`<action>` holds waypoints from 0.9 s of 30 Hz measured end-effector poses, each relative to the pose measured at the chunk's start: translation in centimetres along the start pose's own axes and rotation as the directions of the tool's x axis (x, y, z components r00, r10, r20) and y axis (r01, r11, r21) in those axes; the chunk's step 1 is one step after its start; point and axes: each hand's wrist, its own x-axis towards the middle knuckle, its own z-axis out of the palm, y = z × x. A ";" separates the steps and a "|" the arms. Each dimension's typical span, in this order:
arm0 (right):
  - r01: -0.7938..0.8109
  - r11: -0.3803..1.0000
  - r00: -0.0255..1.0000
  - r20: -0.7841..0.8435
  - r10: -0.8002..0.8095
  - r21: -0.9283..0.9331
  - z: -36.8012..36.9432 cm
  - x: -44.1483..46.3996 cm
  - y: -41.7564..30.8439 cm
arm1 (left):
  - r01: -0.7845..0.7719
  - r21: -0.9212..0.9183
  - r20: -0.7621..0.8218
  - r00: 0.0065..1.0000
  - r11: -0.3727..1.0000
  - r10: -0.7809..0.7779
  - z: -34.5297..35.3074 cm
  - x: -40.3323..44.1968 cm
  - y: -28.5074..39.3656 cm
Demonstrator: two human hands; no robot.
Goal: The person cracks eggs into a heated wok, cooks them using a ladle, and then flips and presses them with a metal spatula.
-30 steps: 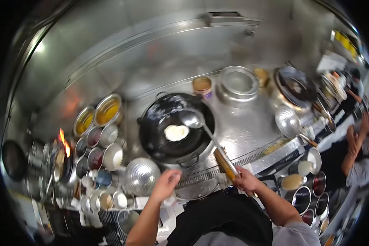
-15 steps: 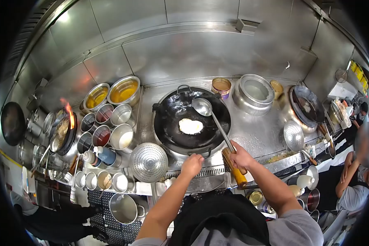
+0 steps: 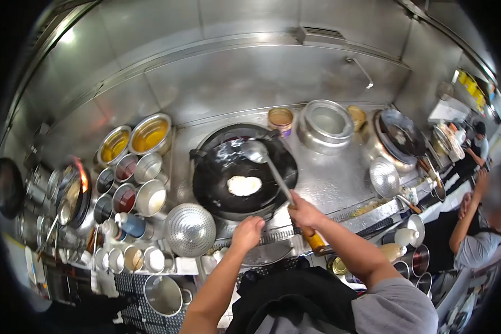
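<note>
My left hand (image 3: 247, 232) is closed at the near rim of a black wok (image 3: 217, 195), on its near handle, which the fingers mostly hide. A white, roundish patch of food, like a fried egg (image 3: 245, 186), lies in the middle of the wok. My right hand (image 3: 305, 211) is wrapped round the handle of a metal ladle (image 3: 255, 151). The ladle's bowl hangs over the far right part of the wok, apart from the food. Just below my right hand is a yellow-handled bamboo brush (image 3: 315, 241).
A perforated strainer (image 3: 190, 230) sits left of my left hand, near several metal pots of seasonings. Two bowls of yellow liquid (image 3: 151, 136) stand behind them. Flame (image 3: 82, 173) rises at another wok far left. A large pot (image 3: 325, 127) stands back right; a co-worker (image 3: 479, 234) is at right.
The wok has shifted and turned on its burner, baring the ring behind it. The ladle stays above it in my right hand. My view has swung slightly right.
</note>
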 end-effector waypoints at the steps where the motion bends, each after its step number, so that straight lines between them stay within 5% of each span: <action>1: -0.019 0.999 0.999 0.028 0.018 0.037 0.3 -0.2 -1.1 | -0.006 -0.013 0.002 1.000 1.000 0.006 0.1 0.0 -0.2; 5: -0.121 0.901 0.992 0.081 0.095 0.417 3.0 0.4 -3.6 | -0.072 -0.031 -0.026 0.997 0.997 0.071 0.9 0.1 -1.1; 6: -0.151 0.827 0.975 0.218 0.036 0.541 4.7 3.3 -0.8 | -0.125 -0.046 -0.055 0.991 0.991 0.122 1.1 0.1 -1.3; 7: -0.181 0.564 0.976 0.216 0.005 0.805 6.4 4.3 -0.1 | -0.093 0.007 -0.007 0.996 0.996 0.093 1.0 0.1 -1.2; 9: -0.303 0.272 0.947 0.321 -0.026 0.913 7.8 5.4 0.7 | -0.115 -0.030 0.020 0.993 0.993 0.116 1.9 0.5 -2.9; 10: -0.344 0.242 0.933 0.359 -0.019 0.907 6.4 3.5 -1.9 | -0.063 -0.035 0.048 0.997 0.997 0.064 1.6 0.6 -2.1; 12: -0.361 0.269 0.922 0.386 -0.042 0.893 5.5 1.4 -3.3 | -0.086 -0.194 0.019 0.996 0.977 0.092 2.3 0.8 -2.1; 19: -0.265 0.427 0.942 0.326 -0.078 0.865 3.7 -4.1 -2.9 | -0.161 -0.139 0.050 0.984 0.977 0.169 3.8 1.8 -7.1; 20: -0.184 0.543 0.959 0.271 -0.084 0.819 3.5 -4.8 -2.9 | -0.173 -0.144 0.047 0.982 0.974 0.181 3.6 1.8 -7.7; 23: 0.019 0.856 0.992 0.094 -0.078 0.516 1.8 -7.0 -3.9 | -0.116 -0.167 0.093 0.987 0.979 0.133 3.4 1.9 -9.3; 24: -0.027 0.929 0.999 0.031 0.017 0.369 1.2 -7.9 -4.8 | -0.070 -0.169 0.109 0.990 0.983 0.089 3.4 1.9 -9.8; 25: 0.033 0.985 0.999 -0.019 -0.031 0.167 0.3 -8.4 -5.1 | -0.097 -0.189 0.062 0.992 0.977 0.110 3.6 1.9 -9.9; 27: 0.052 0.996 0.995 -0.090 -0.044 0.079 0.8 -7.6 -4.1 | -0.178 -0.136 0.035 0.982 0.975 0.184 4.1 1.5 -9.4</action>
